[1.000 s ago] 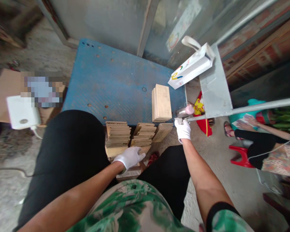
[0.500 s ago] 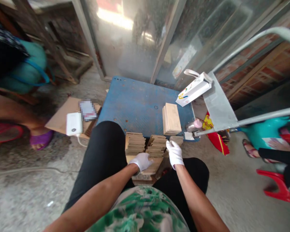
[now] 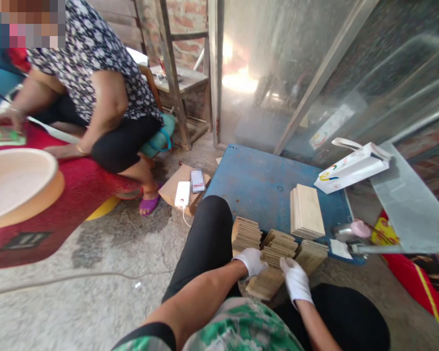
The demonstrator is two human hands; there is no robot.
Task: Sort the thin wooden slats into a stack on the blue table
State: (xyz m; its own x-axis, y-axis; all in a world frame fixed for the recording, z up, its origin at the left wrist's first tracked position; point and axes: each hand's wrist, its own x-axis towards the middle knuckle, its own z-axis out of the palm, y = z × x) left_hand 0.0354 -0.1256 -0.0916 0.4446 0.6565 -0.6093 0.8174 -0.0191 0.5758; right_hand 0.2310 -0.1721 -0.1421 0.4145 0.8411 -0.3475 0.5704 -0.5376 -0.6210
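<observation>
- Now brings right hand (image 3: 297, 282) from white paper (image 3: 340, 248) to middle stack of boards (image 3: 278, 247), putting both hands near it
- Curls left hand (image 3: 253, 261) opposite; cannot tell either grip
- Has front board (image 3: 265, 286) between them

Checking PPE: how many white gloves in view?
2: one on the left hand, by the left row of wooden boards; one on the right hand, near the middle row. Others may be hidden.

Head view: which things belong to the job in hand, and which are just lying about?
In the job, it appears:
wooden boards, by the left hand and right hand
board stack
blue table, under the stack

Probably lying about:
white bag
bottle
white device
paper
</observation>
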